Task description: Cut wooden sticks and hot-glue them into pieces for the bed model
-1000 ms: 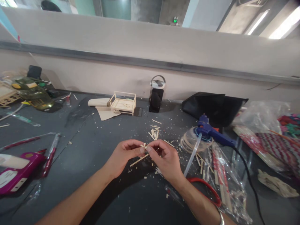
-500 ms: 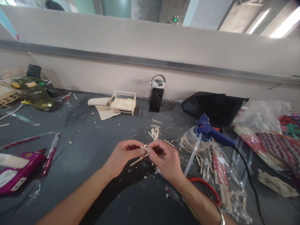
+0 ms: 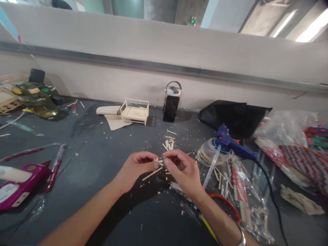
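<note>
Small pale wooden pieces (image 3: pixel 159 161) are pinched between the thumb and fingers of my left hand (image 3: pixel 137 169). My right hand (image 3: pixel 183 172) is right beside them, its thumb and index finger pressed together at the pieces' right end; what it pinches is too small to make out. Short sticks (image 3: pixel 169 145) lie just beyond my hands, and a longer stick (image 3: pixel 152 174) lies beneath them. A small wooden frame (image 3: pixel 135 112) stands farther back on the dark table (image 3: pixel 110 153).
A blue glue gun (image 3: pixel 232 143) rests on a round clear container at the right, its black cable trailing forward. Red-handled pliers (image 3: pixel 228 206) lie under my right forearm. A phone (image 3: pixel 171 108) stands at the back; a purple box (image 3: pixel 24 186) sits at the left.
My right hand has shifted slightly right, opening a small gap between my two hands' fingertips. My left hand has barely moved and still holds the small pieces.
</note>
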Available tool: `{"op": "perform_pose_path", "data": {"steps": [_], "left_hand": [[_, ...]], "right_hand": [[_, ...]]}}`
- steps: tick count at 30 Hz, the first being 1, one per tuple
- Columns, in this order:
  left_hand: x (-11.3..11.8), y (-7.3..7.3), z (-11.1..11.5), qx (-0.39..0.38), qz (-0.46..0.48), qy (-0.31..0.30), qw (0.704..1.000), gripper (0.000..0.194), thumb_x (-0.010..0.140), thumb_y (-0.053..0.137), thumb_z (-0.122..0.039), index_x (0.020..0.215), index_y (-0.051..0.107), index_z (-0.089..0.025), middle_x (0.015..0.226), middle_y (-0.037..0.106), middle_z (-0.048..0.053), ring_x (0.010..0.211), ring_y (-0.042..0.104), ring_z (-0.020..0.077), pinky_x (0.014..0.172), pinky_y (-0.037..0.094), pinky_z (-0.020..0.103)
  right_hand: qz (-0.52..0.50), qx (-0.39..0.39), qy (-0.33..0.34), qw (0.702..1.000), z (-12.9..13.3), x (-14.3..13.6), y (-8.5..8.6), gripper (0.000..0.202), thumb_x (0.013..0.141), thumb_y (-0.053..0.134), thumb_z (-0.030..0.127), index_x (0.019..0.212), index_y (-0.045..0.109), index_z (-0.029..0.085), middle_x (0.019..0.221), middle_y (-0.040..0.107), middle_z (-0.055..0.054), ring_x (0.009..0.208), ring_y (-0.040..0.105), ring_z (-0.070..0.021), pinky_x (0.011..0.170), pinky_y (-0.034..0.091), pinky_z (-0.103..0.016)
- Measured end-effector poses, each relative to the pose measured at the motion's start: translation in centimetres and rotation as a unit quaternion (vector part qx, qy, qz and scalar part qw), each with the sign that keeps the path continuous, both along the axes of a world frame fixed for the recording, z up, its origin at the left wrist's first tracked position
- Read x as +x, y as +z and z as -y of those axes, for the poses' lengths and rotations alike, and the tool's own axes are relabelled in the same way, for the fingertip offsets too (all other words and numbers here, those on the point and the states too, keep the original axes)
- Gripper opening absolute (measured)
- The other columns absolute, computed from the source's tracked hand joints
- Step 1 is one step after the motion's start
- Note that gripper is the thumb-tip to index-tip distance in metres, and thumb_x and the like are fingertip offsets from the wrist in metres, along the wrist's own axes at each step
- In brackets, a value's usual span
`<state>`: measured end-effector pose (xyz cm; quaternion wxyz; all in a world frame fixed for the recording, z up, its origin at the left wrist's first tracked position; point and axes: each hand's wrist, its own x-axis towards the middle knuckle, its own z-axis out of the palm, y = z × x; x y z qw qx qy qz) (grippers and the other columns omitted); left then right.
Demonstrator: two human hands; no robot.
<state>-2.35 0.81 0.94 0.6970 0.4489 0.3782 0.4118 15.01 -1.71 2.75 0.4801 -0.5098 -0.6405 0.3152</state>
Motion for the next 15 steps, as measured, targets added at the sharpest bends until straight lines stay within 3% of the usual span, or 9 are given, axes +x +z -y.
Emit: {"op": "perform_pose_path", "data": {"steps": [6,15], "left_hand": [[0.0,-0.1,0.02,-0.002,0.008,-0.006,1.0,0.014,0.067,0.081,-0.024,0.078,0.075,-0.017,0.075,0.071,0.001,0.07,0.061,0.0126,0.07,0.047,0.025],[0.01,0.06,0.17,-0.011,-0.007,-0.023,1.0,0.014,0.066,0.081,-0.026,0.076,0.075,-0.018,0.07,0.068,-0.001,0.067,0.058,0.0129,0.065,0.045,0.024]], "right_hand": [[0.039,0.047,0.043,0.997,-0.16,0.2,-0.19,0.016,0.084,0.058,0.019,0.094,0.07,0.023,0.08,0.063,-0.001,0.065,0.054,-0.0135,0.056,0.043,-0.026],[0.048,0.043,0.078,0.995,-0.24,0.15,0.4,0.019,0.082,0.058,0.015,0.09,0.072,0.024,0.078,0.063,-0.001,0.066,0.055,-0.0146,0.056,0.041,-0.028]]}}
